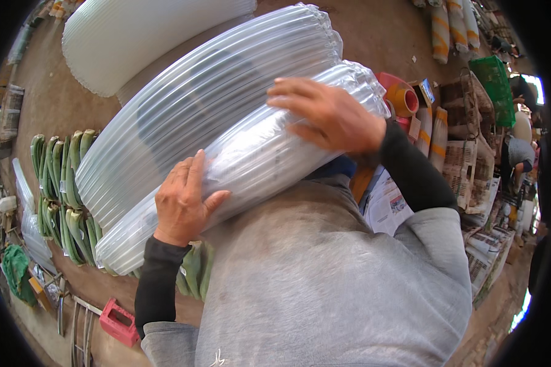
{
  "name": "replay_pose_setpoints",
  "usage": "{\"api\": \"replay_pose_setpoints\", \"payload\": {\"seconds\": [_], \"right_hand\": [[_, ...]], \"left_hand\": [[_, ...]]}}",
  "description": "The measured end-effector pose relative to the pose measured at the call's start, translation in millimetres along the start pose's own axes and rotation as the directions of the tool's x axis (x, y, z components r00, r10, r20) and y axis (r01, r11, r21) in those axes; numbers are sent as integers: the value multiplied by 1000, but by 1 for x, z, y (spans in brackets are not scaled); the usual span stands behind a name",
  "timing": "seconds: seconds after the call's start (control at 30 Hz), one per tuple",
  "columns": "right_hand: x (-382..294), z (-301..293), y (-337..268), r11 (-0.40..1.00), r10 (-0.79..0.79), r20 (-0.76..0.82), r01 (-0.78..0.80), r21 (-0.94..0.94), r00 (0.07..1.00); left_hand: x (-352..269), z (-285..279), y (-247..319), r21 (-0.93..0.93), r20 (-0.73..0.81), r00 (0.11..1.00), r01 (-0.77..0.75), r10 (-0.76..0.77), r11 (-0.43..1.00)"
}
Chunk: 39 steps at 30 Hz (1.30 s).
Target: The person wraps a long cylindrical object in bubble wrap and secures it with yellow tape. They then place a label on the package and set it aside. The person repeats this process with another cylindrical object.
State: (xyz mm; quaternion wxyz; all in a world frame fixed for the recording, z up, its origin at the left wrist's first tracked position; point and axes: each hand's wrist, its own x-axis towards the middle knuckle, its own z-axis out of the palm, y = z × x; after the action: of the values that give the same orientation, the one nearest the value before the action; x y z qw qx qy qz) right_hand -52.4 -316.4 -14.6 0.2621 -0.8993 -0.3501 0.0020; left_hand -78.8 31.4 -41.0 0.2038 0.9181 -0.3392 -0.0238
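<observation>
A long sheet of clear air-column plastic packaging (197,91) stretches out before me. Its near end forms a thick roll (261,165) that lies across my front, against my grey shirt. My left hand (181,199) lies on the roll towards its left end, fingers extended and thumb spread. Farther right, my right hand (326,114) is over the roll with its fingers apart, blurred by motion; whether it touches the plastic I cannot tell. The undersides of both hands and of the roll are hidden.
Bundles of thick green stalks (66,174) lie left of the sheet, beyond which is another column sheet (147,41). A tape roll (403,101), plastic crates (468,169) and a green crate (493,89) are to the right. A pink plastic stool (119,322) stands lower left. People are at far right.
</observation>
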Motion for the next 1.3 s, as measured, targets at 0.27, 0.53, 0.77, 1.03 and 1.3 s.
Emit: {"api": "replay_pose_setpoints", "payload": {"seconds": [0.27, 0.53, 0.77, 1.03, 1.3], "right_hand": [[-66, 61, -40, 850, -41, -143, -41, -526, 989], [4, 6, -41, 865, -40, -72, -1, -502, 997], [28, -29, -58, 969, 47, 287, 26, -246, 957], [35, -19, -41, 994, 112, 453, -102, -45, 885], [86, -17, -7, 978, 153, 615, -209, 20, 774]], "left_hand": [[22, -2, -21, -182, 77, 997, 30, -16, 983], [48, -9, -53, -431, 303, 940, 281, -156, 857], [33, 24, -61, -612, 682, 731, 566, 8, 552], [47, 13, -46, -441, 596, 803, 319, 8, 839], [17, -67, 31, 12, 145, 989, 35, -37, 999]]}}
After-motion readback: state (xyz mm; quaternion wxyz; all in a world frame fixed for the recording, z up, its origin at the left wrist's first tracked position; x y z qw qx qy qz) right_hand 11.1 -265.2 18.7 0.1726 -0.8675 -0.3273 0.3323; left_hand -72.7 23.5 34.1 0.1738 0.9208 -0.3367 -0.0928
